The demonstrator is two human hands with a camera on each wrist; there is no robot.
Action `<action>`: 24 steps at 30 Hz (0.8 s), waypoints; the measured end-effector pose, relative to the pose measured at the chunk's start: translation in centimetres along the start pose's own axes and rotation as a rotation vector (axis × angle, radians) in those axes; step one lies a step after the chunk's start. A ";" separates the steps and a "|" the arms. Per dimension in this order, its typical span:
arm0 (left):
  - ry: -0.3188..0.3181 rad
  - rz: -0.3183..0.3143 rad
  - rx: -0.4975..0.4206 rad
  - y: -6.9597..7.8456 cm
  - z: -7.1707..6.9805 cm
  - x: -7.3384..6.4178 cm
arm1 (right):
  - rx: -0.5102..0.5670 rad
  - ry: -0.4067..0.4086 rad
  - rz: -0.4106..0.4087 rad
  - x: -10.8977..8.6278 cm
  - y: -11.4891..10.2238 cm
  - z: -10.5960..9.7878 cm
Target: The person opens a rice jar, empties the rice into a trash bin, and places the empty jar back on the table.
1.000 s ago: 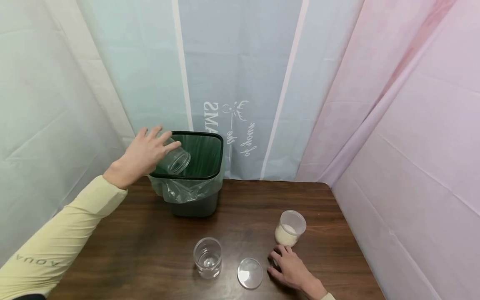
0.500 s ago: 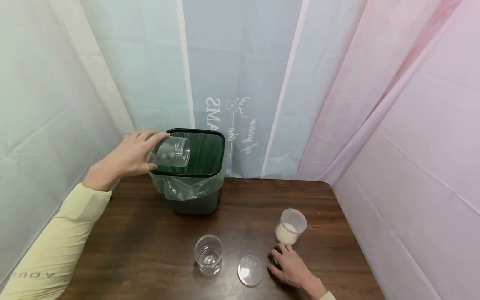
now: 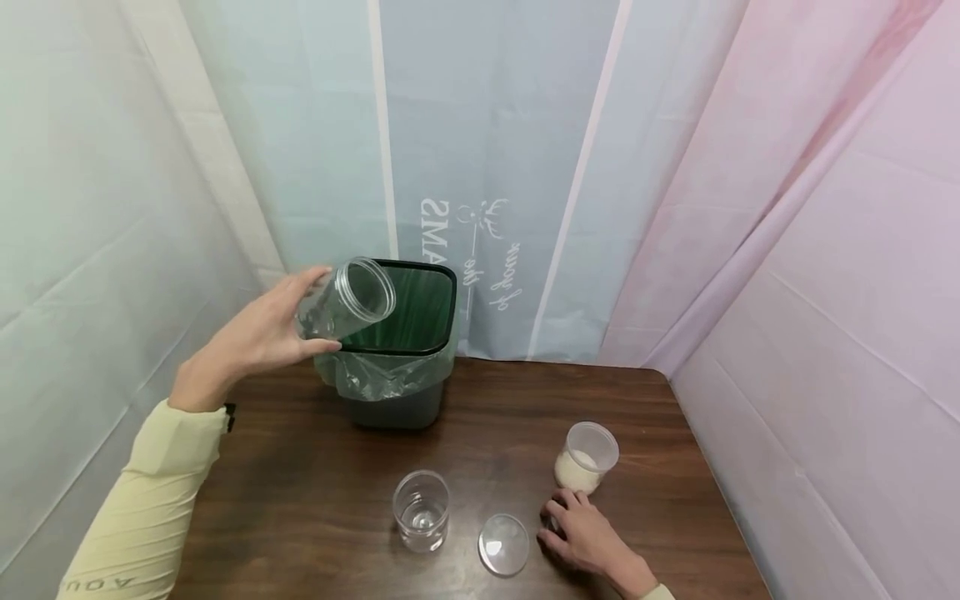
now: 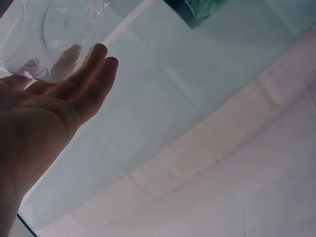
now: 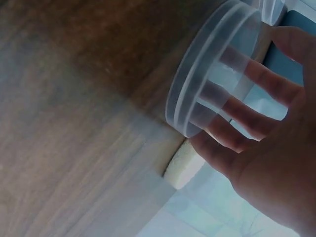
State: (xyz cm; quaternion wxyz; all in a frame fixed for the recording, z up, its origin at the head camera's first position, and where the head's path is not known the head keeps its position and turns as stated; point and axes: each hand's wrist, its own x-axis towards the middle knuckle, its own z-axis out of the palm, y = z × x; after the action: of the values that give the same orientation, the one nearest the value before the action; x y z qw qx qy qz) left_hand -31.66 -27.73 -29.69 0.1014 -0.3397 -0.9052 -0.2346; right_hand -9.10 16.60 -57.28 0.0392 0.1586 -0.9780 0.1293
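In the head view, a clear jar (image 3: 330, 307) with a ridged neck tilts over the bin (image 3: 397, 410) by the worktop's (image 3: 292, 500) far edge, its mouth turned upward. The left hand (image 3: 262, 329) grips it between thumb and fingers. Half a second ago it lay nearly level.

The left wrist view shows fingers behind its transparent wall.

In the right wrist view, the right hand (image 5: 271, 148) curls around a translucent lid (image 5: 182, 94), near the worktop's near edge.

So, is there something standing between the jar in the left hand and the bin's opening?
Nothing visible stands in the way: the left hand holds the lidless jar tilted above the left side of the bin, and no cover closes it.
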 end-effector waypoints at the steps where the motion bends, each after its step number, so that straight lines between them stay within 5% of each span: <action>1: 0.012 -0.002 -0.017 0.1 0.2 -0.3 | 0.010 -0.004 0.004 0.0 -0.1 -0.1; 9: 0.058 -0.056 -0.147 0.6 1.4 -2.6 | 0.029 0.085 -0.020 0.7 -0.5 -1.8; 18: 0.046 -0.167 -0.155 0.9 2.4 -4.7 | 0.012 0.249 -0.111 1.5 -0.6 -3.6; 24: 0.069 -0.171 -0.175 0.7 4.3 -6.3 | 0.036 0.364 -0.172 2.3 -0.4 -4.5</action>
State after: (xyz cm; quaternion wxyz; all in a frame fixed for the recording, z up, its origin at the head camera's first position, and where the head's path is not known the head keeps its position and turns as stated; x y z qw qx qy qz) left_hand -26.55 -28.72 -35.31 0.0821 -0.2607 -0.9029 -0.3318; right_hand -10.97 16.78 -52.54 0.2235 0.2164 -0.9351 0.1694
